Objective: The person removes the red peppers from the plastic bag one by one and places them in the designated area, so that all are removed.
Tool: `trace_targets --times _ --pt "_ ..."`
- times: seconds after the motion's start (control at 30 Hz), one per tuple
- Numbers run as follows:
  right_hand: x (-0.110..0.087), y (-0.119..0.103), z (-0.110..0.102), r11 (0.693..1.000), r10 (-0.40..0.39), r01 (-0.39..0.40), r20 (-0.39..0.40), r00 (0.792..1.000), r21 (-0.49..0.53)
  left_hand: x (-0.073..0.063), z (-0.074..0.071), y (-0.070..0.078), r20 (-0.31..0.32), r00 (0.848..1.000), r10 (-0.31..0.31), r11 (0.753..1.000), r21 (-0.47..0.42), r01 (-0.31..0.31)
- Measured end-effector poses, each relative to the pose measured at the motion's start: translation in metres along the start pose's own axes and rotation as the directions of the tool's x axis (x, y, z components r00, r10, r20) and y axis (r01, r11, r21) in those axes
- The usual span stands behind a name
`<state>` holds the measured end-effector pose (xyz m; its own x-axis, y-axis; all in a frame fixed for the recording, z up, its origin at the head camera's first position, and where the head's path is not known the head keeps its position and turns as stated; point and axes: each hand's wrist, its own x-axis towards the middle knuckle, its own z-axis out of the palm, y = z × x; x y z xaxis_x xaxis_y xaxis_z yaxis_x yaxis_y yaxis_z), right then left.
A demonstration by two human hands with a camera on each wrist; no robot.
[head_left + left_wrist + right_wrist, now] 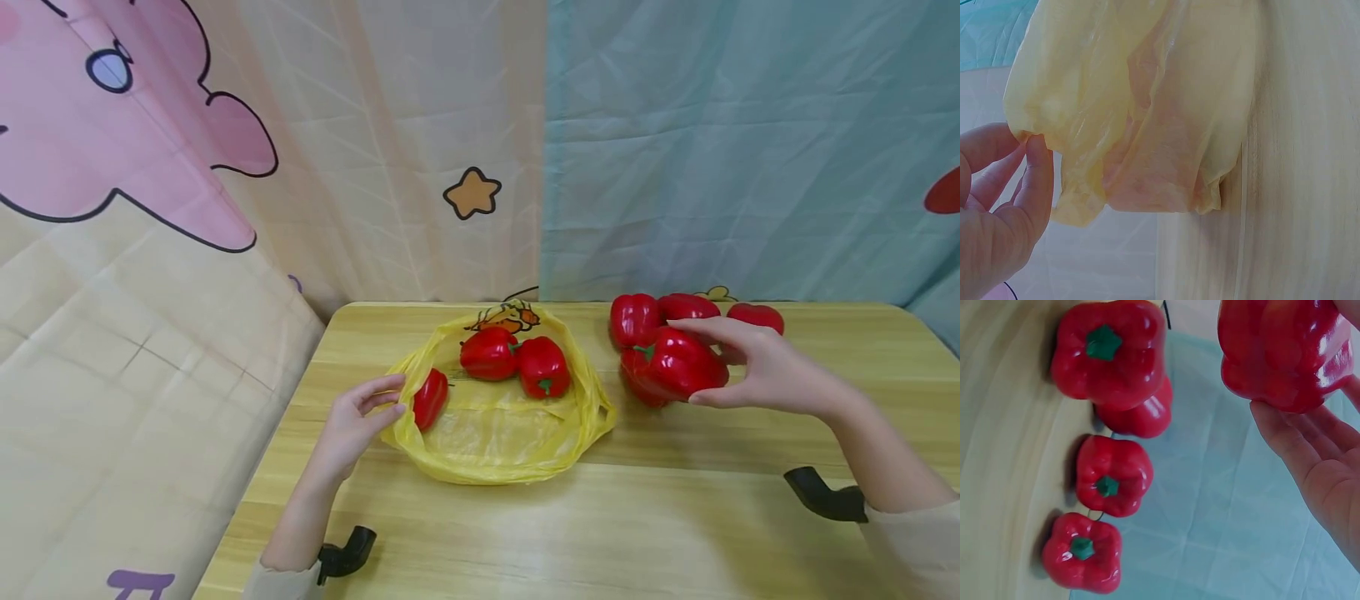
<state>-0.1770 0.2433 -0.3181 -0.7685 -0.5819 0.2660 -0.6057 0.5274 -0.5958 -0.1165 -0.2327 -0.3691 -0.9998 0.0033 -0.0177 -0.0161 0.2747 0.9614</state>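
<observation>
Right of the head view's centre, the right hand (772,371) grips a red pepper (684,365) whose glossy skin could slip, while left of centre the left hand (352,427) seemingly pinches a yellow bag (487,473) that may sag if loosened.

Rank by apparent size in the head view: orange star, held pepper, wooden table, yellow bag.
Largest to smallest:
1. wooden table
2. yellow bag
3. held pepper, partly covered by fingers
4. orange star, printed on the curtain
</observation>
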Motion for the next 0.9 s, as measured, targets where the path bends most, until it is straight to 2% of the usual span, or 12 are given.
trace_targets --times 0.23,0.4,0.67,0.9 --pt "-0.017 0.008 0.000 0.995 0.086 -0.085 -0.012 0.996 0.046 0.000 0.000 0.001 0.001 1.000 -0.010 1.000 0.000 0.010" --pt "-0.028 0.017 -0.003 0.990 0.138 -0.136 -0.063 0.988 0.030 0.000 0.000 0.001 0.001 1.000 -0.012 1.000 0.004 0.012" --pt "-0.042 0.031 -0.008 0.990 0.143 -0.141 -0.082 0.986 0.026 0.000 0.001 0.000 -0.001 1.000 -0.010 1.000 0.009 0.010" --pt "-0.052 0.044 -0.009 0.980 0.199 -0.200 -0.130 0.971 0.007 0.000 0.001 0.001 0.004 1.000 -0.009 1.000 0.009 0.009"
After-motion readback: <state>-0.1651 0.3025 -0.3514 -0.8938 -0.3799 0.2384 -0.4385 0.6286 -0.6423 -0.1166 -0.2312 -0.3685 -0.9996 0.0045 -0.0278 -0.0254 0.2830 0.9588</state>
